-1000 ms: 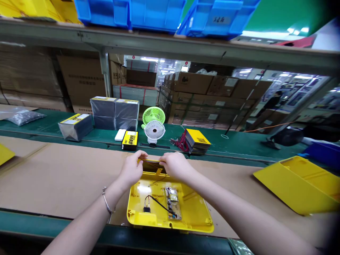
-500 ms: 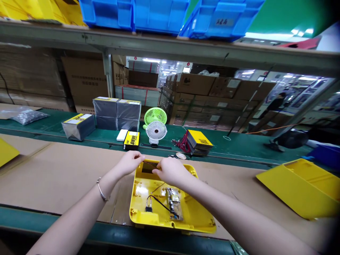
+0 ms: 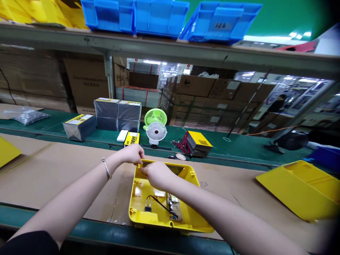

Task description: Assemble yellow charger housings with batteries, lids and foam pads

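Note:
A yellow plastic housing (image 3: 191, 219) lies with its open side up on the cardboard-covered bench in front of me. Inside it are a circuit board (image 3: 175, 209) and a black socket with two prongs (image 3: 148, 208), joined by a black cable. Along the far wall sits a dark panel (image 3: 176, 169), partly covered by my right hand. My left hand (image 3: 132, 154) is closed at the housing's far left corner, fingertips bent down at the rim. Close beside it, my right hand (image 3: 159, 175) reaches over the housing with thumb and finger pinched. Whatever the fingertips hold is hidden.
Behind the housing stand two small fans (image 3: 156, 131), a stack of yellow-topped cards (image 3: 199, 141) with red wires, and wrapped blocks (image 3: 79, 127). Another yellow housing (image 3: 297, 187) lies to the right. Blue bins (image 3: 162, 17) line the shelf overhead.
My right hand has moved left along the housing's far wall to the corner, uncovering more of the dark panel. My left hand has curled more, its fingertips now pointing down at the rim.

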A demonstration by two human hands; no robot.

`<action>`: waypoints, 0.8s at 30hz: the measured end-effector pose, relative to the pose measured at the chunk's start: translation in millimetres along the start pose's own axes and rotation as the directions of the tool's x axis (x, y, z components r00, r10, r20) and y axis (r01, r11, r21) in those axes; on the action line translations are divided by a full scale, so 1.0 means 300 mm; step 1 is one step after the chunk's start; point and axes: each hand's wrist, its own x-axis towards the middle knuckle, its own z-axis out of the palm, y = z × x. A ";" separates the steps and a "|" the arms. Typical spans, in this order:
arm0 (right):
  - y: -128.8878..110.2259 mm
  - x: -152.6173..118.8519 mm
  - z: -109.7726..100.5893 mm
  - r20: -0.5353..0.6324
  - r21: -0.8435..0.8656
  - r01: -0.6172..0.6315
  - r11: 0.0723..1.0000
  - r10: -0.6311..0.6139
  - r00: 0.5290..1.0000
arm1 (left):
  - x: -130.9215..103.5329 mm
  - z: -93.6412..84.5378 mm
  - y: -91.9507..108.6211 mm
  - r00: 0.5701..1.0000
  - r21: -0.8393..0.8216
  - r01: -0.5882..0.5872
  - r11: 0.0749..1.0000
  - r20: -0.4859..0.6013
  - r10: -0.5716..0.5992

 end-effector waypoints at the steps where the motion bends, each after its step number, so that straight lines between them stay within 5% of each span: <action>1: 0.015 -0.014 -0.011 0.034 -0.001 0.036 0.999 -0.036 0.999 | 0.005 -0.003 0.005 1.000 0.017 0.007 1.000 0.006 -0.007; 4: 0.068 -0.078 -0.048 0.066 0.054 0.100 0.994 -0.103 0.992 | 0.016 -0.002 0.016 1.000 0.063 0.009 0.998 -0.013 -0.008; 7: 0.123 -0.156 -0.068 -0.106 0.116 0.076 0.990 -0.063 0.992 | 0.019 0.020 0.014 0.997 0.089 -0.006 0.996 -0.074 0.012; 11: 0.194 -0.243 -0.038 -0.368 0.034 -0.185 0.982 0.184 0.911 | 0.001 0.062 0.014 0.986 0.082 -0.011 0.997 -0.164 0.024; 15: 0.244 -0.297 -0.013 -0.366 -0.036 -0.387 0.921 0.349 0.863 | -0.055 0.061 0.057 0.974 0.081 -0.046 0.996 -0.220 0.063; 19: 0.254 -0.338 -0.081 -0.450 -0.084 -0.350 0.933 0.278 0.849 | -0.142 0.018 0.138 0.939 0.127 -0.097 0.987 -0.317 0.133; 24: 0.229 -0.402 -0.117 -0.566 -0.226 -0.205 0.952 0.043 0.823 | -0.241 0.019 0.180 0.801 0.413 -0.238 0.879 -0.429 0.418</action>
